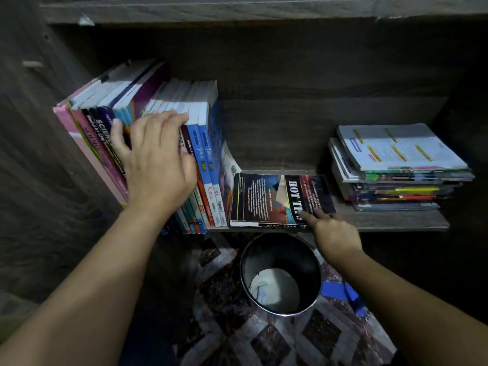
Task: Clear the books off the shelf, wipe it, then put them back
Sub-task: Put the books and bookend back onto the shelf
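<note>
Dim, murky light, deep shadow in the corners, wide-angle bending at the edges, slight softness.

The dark book (280,200) lying flat on the shelf shows "HOT T" in big white letters. Two blue spines (204,165) read "fokus", one also "Kimia". A black spine (101,125) reads "SCIEN", the rest hidden.

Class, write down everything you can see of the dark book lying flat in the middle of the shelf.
The dark book is a glossy-looking paperback lying flat at the front of the shelf. A black band bears white letters "HOT T", the rest hidden; around it are pale text and an orange, blue and cream shape. White page edges show along its near side. Fingertips of the right hand rest on its near right corner. Just left of it stand upright books.
</note>
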Demonstrator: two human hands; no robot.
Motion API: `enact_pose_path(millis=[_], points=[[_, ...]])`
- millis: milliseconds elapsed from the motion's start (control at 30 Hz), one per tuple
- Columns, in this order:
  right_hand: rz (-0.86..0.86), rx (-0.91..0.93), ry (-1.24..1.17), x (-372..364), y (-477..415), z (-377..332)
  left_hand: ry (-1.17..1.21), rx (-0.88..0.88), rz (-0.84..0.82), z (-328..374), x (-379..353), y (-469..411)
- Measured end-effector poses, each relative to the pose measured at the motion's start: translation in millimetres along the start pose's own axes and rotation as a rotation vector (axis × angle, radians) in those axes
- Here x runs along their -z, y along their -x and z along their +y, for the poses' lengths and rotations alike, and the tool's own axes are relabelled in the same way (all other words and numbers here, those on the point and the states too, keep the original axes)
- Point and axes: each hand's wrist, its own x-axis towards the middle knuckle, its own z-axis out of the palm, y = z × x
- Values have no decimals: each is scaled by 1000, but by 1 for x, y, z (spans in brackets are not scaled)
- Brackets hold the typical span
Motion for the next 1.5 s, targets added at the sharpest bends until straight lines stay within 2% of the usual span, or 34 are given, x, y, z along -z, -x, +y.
enact_pose_path(millis=[100,167,233,367,467,567,633,700,767,833,933,1067,1167,1267,1400,1500], points=[[-63,-105,-84,3,1,11,11,14,23,2,-2,0],[-64,-293,-200,8,-5,16,9,20,43,3,-5,0],[-70,-464,-417,6,-11,17,4,31,63,4,-7,0],[-1,-684,-952,-7,-18,14,-16,37,74,5,-9,0],[103,-789,-1148,-3,-22,4,-24,29,75,4,-9,0],[309,-742,-1229,18,-23,-10,-20,23,66,5,-8,0],[459,-627,-1301,40,-11,-23,-13,28,69,6,-7,-1],[599,-421,-1316,63,10,-42,-12,33,77,8,-7,0],[725,-139,-1294,82,27,-66,-1,38,77,9,-8,0],[760,93,-1253,93,28,-86,11,46,70,9,-7,0],[636,238,-1084,98,13,-106,16,27,57,6,-4,0],[46,223,-965,65,-6,-124,8,-13,15,-2,-2,0],[-189,238,-847,34,-20,-131,9,-45,-5,-8,-1,1],[-235,251,-853,26,-34,-132,6,-63,-4,-11,-1,1],[-93,253,-879,29,-53,-127,21,-58,21,-10,-3,2],[-92,256,-907,31,-60,-123,25,-52,34,-9,-5,2]])
